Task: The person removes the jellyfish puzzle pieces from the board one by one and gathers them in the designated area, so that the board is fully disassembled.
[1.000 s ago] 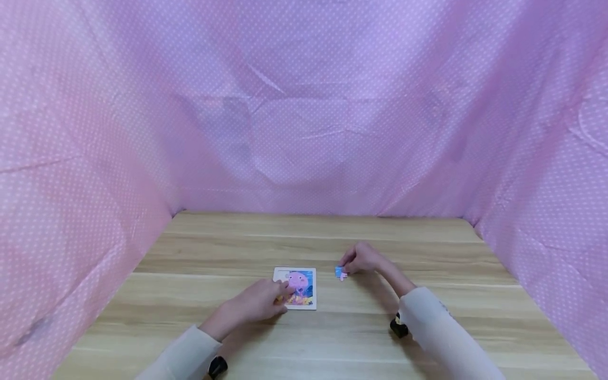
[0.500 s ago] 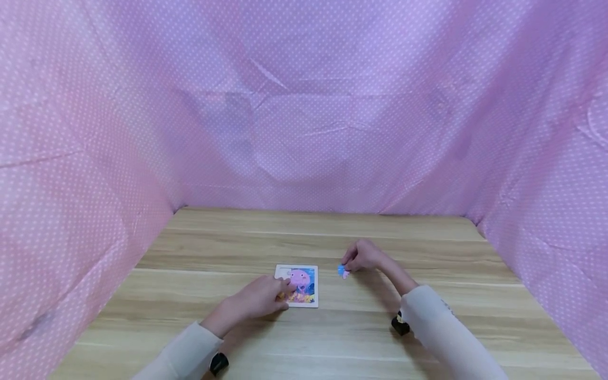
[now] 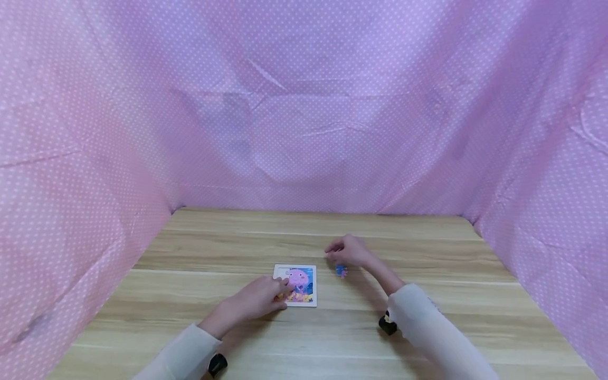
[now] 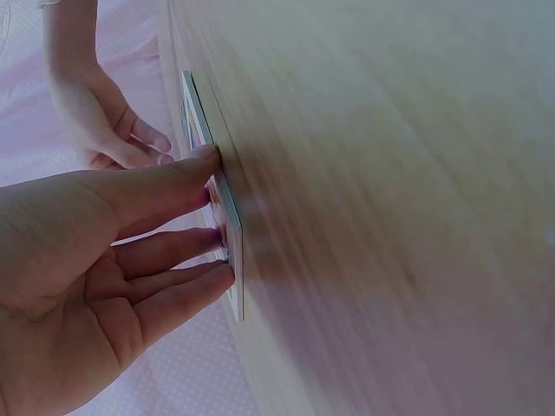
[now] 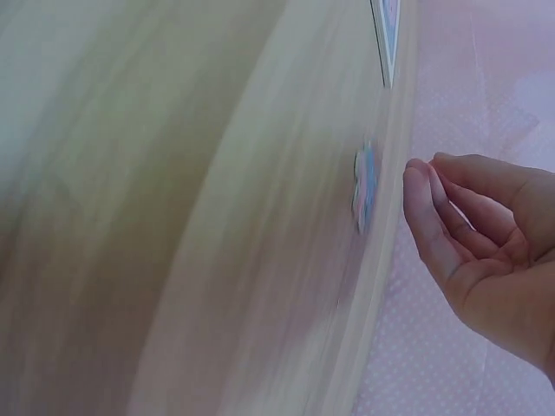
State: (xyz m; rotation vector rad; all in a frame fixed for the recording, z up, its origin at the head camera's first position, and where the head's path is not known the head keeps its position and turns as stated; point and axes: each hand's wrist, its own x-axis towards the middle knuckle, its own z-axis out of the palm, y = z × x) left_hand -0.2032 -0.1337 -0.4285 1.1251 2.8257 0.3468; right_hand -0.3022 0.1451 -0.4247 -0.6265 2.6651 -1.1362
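Note:
A small square jigsaw puzzle (image 3: 307, 279) in a white frame lies on the table, with a pink sea creature pictured over blue water. My left hand (image 3: 262, 296) rests on its left part, covering some of the picture. In the left wrist view, spread fingers (image 4: 173, 295) touch the puzzle, and the thumb is at its edge. To the right of the frame lies loose puzzle material (image 3: 340, 271), blue and pink. My right hand (image 3: 349, 251) hovers just above and beyond it. Thumb and fingertips are close together in the right wrist view, with no piece showing between them.
The wood-grain table (image 3: 304, 348) ends at a pink dotted cloth (image 3: 304, 148), which hangs behind it and along both sides. Pale sleeves (image 3: 429, 322) cover both forearms, and a dark wrist device (image 3: 387, 324) sits under the right one.
My right hand has left the loose piece, its fingers moving up and left toward the puzzle. The loose material now looks darker blue. My left hand has stayed on the puzzle.

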